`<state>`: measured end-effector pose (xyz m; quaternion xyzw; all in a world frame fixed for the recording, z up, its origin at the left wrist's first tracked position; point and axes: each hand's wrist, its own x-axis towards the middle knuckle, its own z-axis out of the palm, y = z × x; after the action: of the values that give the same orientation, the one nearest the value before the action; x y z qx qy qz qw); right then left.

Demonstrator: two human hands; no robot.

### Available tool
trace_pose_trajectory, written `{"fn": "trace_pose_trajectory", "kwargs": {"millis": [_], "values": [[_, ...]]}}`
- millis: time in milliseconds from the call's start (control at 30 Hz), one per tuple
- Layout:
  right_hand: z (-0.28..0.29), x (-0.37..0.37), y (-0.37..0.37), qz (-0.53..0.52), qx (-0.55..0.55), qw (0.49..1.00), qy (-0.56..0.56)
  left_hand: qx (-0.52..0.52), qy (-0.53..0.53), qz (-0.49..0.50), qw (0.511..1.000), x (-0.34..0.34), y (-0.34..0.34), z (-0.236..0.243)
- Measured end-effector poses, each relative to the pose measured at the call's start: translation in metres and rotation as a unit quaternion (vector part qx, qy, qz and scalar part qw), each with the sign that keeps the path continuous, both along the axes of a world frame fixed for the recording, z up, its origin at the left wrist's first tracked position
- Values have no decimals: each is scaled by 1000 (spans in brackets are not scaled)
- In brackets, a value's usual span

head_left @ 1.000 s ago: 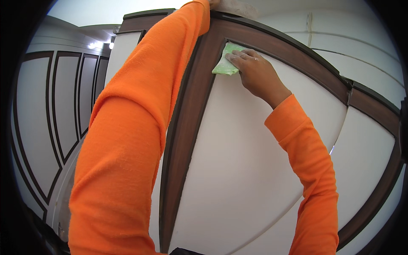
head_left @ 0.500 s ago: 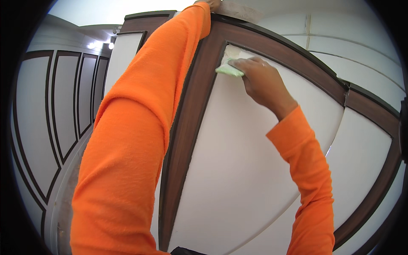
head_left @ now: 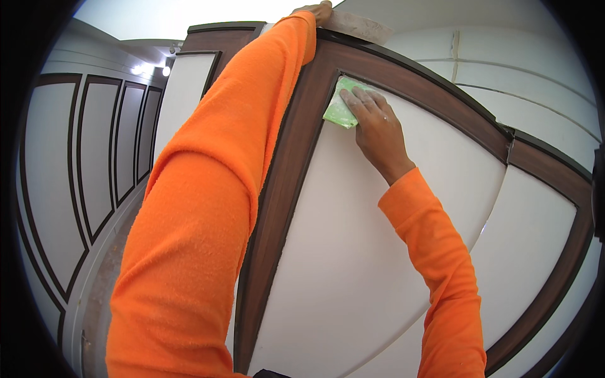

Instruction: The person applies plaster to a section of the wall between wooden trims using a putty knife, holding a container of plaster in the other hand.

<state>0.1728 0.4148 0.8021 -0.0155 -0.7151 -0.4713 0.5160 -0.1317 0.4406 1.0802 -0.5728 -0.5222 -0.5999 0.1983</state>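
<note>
Up high, the right hand (head_left: 372,123) presses flat, fingers spread, on a green cloth (head_left: 339,110) at the white door panel's (head_left: 353,252) top corner, while the left hand (head_left: 315,9) grips the door's top edge, seemingly for balance

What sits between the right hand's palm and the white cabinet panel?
In the head view, a light green cloth lies flat between the right hand and the white cabinet panel, in its upper left corner.

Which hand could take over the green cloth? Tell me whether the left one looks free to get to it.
Probably not as things stand. The left hand grips the top edge of the door, well above the green cloth, which the right hand presses flat onto the white panel. Nothing blocks the way if it let go.
</note>
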Motion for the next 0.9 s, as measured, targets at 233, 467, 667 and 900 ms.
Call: {"fn": "trace_pose_trajectory", "kwargs": {"millis": [233,467,667,900], "values": [[6,0,-13,20,-24,999,-27,21,-53,18,998,22,-37,-22],[40,15,-38,-4,-131,981,-142,34,-80,15,996,31,-49,-32],[30,27,-70,-75,-261,940,-207,41,-95,11,995,36,-54,-39],[-4,32,-49,58,-90,992,-61,45,-114,-6,992,42,-58,-45]]}}
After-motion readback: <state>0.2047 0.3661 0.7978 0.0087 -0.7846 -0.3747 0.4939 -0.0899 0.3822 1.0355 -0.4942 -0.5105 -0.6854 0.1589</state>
